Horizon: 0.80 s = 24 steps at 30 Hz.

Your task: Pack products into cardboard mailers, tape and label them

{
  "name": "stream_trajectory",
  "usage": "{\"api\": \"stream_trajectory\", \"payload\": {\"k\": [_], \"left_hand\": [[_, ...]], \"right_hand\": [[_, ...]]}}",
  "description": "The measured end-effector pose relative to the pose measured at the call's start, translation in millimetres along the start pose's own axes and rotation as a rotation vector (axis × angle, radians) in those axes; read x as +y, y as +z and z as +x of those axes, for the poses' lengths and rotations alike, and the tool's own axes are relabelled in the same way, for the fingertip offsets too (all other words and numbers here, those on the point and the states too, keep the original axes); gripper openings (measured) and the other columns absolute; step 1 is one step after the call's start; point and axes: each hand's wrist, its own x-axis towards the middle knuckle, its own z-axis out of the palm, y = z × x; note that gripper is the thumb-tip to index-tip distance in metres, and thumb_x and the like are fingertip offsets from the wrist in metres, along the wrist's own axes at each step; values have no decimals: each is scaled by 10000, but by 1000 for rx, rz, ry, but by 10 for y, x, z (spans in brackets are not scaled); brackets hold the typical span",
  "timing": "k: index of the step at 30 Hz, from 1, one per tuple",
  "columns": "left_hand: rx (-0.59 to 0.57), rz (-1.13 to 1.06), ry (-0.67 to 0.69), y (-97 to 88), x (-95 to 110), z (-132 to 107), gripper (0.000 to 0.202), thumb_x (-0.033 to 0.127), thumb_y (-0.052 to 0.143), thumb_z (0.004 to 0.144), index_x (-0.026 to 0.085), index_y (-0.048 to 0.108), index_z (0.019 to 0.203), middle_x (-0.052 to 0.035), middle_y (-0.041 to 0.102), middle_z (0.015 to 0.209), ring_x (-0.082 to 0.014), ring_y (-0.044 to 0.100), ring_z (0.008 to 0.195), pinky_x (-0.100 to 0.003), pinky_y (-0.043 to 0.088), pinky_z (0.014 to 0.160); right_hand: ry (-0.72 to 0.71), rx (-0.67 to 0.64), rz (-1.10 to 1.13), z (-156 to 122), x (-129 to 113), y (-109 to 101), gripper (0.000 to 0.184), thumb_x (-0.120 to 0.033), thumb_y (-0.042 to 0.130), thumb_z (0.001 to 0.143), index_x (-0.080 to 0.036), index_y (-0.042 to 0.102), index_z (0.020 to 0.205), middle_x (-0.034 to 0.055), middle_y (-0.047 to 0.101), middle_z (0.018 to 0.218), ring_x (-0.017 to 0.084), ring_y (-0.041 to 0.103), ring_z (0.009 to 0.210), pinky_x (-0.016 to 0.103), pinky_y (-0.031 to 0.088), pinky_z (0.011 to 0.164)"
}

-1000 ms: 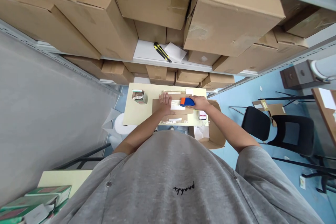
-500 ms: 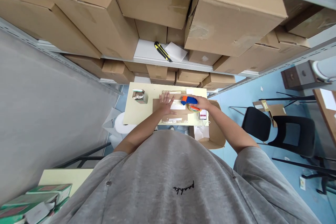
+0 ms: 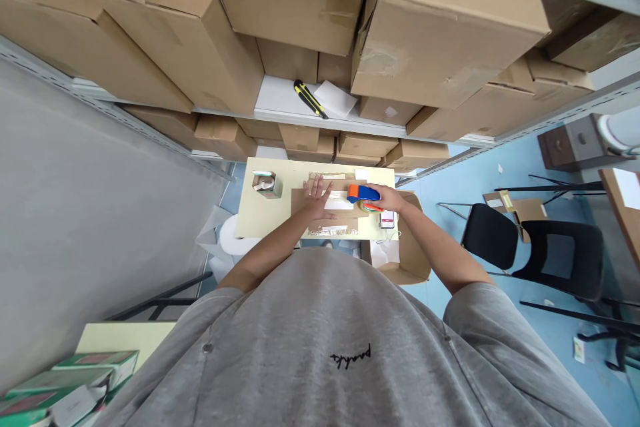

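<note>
A flat brown cardboard parcel (image 3: 305, 203) with a white label (image 3: 337, 199) lies on the small pale yellow table (image 3: 260, 213). My left hand (image 3: 317, 197) rests flat on the parcel's left part, fingers spread. My right hand (image 3: 387, 197) grips a blue and orange tape dispenser (image 3: 364, 195) at the parcel's right end, just right of the label.
A small shiny box (image 3: 265, 183) stands on the table's left corner. A phone (image 3: 386, 218) lies by my right wrist. A yellow utility knife (image 3: 310, 99) and white paper (image 3: 335, 97) lie on the shelf among stacked cartons. A black chair (image 3: 530, 250) stands at the right.
The tape dispenser in my right hand has shifted a little to the right along the parcel. My left hand stays flat on the parcel.
</note>
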Motion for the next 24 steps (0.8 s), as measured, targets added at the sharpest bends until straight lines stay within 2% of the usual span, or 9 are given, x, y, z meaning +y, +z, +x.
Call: {"api": "stream_trajectory", "payload": {"k": [8,15,24], "left_hand": [[9,11,2,33,-16,3,1435,865,734,697,208,-12,1732,-211,-147,1779,-481,-219,1616,-753,-177,1211],[-12,22,-11,54,-17,35,1466,870,753,669,202,-6,1730,-209,-158,1776,-468,-239,1614,-743,-197,1209],[-14,20,-8,44,-14,26,1449,913,696,687,202,-16,1730,-206,-161,1776,-467,-253,1610,-746,-210,1199]], "right_hand": [[-69,11,27,-26,18,14,650,-490,725,921,-228,585,1500,105,681,1461,300,700,1231,397,544,1037],[-66,27,-210,-27,100,-105,665,-554,729,918,-248,601,1495,95,682,1468,311,689,1259,369,539,1008],[-52,15,-346,-19,-7,-140,704,-641,719,903,-284,605,1499,86,759,1321,316,740,1133,355,543,881]]}}
